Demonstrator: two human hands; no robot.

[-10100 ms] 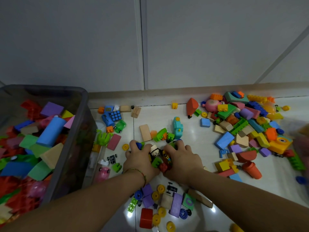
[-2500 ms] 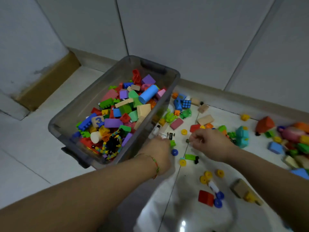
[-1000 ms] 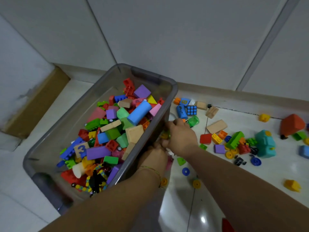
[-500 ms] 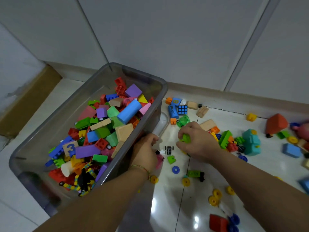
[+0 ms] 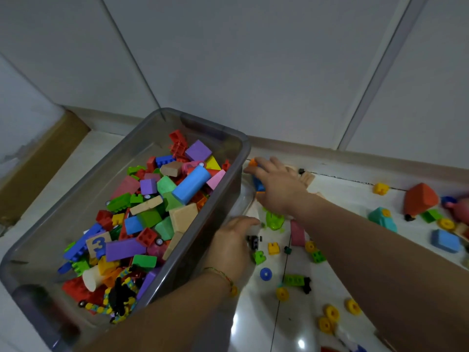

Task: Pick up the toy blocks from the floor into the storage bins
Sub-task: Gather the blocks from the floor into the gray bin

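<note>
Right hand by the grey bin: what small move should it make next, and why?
Probably close the right hand round the blue block under its fingers and lift it over the rim of the bin. The hand lies over that block on the floor, and the bin stands right beside it.

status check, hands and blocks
Left hand beside grey translucent plastic bin, grip hidden. Right hand over blue plastic block by the wall, grasp unclear. Nothing blocking the bin.

translucent smoky plastic storage bin [image 5: 223,199], glossy white tiled floor [image 5: 256,329] lower centre, matt foam blocks [image 5: 190,184], shiny plastic bricks [image 5: 273,248]
</note>
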